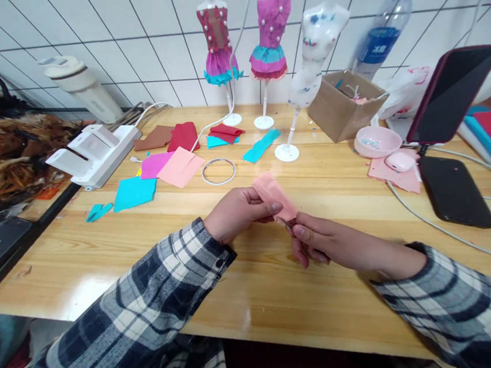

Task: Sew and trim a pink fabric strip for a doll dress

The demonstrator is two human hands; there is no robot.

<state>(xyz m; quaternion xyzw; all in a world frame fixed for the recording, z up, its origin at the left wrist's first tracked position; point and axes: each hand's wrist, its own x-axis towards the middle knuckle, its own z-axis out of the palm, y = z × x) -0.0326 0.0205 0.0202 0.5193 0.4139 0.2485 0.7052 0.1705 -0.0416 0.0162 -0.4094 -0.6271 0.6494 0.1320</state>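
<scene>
My left hand [246, 211] pinches a folded pink piece of cloth [275, 195] between thumb and fingers; it could also be soft paper. At the lower edge of that piece, my right hand [315, 236] is closed around a small metal tool [289, 224], apparently small scissors, mostly hidden by the fingers. Beyond the hands lie a metal ring [219, 171], a flat pink square [181, 167], a turquoise strip [261, 146] and a turquoise piece [134, 193]. Purple, red and brown pieces are clustered behind them.
Three small dress forms, including a white one [317, 50], stand along the tiled wall. At right are a cardboard box [338, 108], a pink bowl [378, 141], a phone on a stand [454, 94] and cables. A power strip [104, 157], a cup [84, 89] and brown feathers [17, 154] occupy the left.
</scene>
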